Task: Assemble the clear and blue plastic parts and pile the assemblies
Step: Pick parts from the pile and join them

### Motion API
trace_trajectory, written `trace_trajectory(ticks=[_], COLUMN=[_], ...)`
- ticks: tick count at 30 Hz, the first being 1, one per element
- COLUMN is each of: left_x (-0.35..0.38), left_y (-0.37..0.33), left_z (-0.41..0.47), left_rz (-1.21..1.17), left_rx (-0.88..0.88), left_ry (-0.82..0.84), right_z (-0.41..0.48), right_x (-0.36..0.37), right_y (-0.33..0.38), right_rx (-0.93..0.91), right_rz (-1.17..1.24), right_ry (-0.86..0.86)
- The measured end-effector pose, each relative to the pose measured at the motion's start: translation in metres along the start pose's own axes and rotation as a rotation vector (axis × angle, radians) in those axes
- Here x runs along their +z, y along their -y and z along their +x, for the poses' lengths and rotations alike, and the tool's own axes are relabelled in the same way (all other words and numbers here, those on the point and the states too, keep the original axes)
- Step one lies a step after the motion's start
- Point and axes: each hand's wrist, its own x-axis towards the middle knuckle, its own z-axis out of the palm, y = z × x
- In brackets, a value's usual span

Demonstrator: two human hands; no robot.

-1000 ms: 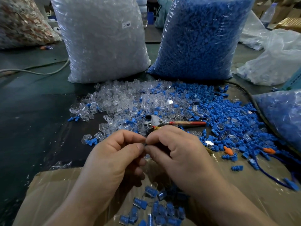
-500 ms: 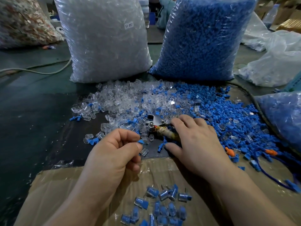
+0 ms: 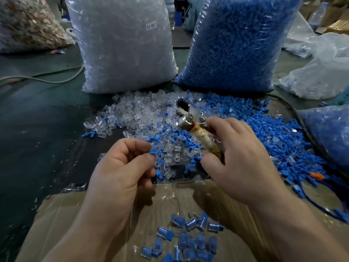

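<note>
My left hand (image 3: 122,167) pinches a small blue part (image 3: 153,151) between thumb and forefinger, just above the table's near middle. My right hand (image 3: 236,157) grips the tape-wrapped handle of a metal plier-like tool (image 3: 190,118) and holds it lifted, its head tilted up and to the left over the loose parts. Loose clear parts (image 3: 136,114) lie spread at the centre left and loose blue parts (image 3: 268,133) at the centre right. A pile of finished clear-and-blue assemblies (image 3: 188,241) lies on the cardboard sheet (image 3: 75,214) in front of me.
A big bag of clear parts (image 3: 120,44) and a big bag of blue parts (image 3: 238,40) stand behind the spread. Another bag with blue parts (image 3: 328,133) lies at the right edge. A white cable (image 3: 41,78) runs along the left. Orange pieces (image 3: 314,175) lie at the right.
My hands came apart after pressing together. My right hand reached to the tool on the table, took its handle and lifted it. My left hand keeps the blue part.
</note>
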Motion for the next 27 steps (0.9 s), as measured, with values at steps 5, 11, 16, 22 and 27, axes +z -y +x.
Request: trace_trajectory(ticks=[5, 11, 16, 22, 27], left_x=[-0.0003, 0.0036, 0.0015, 0.0012, 0.0021], left_y=[-0.0034, -0.0078, -0.0049, -0.0044, -0.0064], left_z=[-0.0011, -0.0047, -0.0046, -0.0041, -0.0047], left_rz=[0.039, 0.095, 0.162, 0.239, 0.244], left_rx=[0.084, 0.171, 0.208, 0.233, 0.219], left_ry=[0.015, 0.018, 0.021, 0.026, 0.022], right_z=[-0.0085, -0.0082, -0.0085, -0.0076, -0.0041], right_x=[-0.0061, -0.0057, -0.005, -0.0039, -0.0041], right_y=[0.0033, 0.0072, 0.007, 0.0073, 0.0096], right_rx=[-0.098, -0.164, -0.173, -0.187, -0.163], right_rz=[-0.056, -0.09, -0.086, -0.126, -0.129], right_ry=[0.172, 0.264, 0.27, 0.268, 0.286])
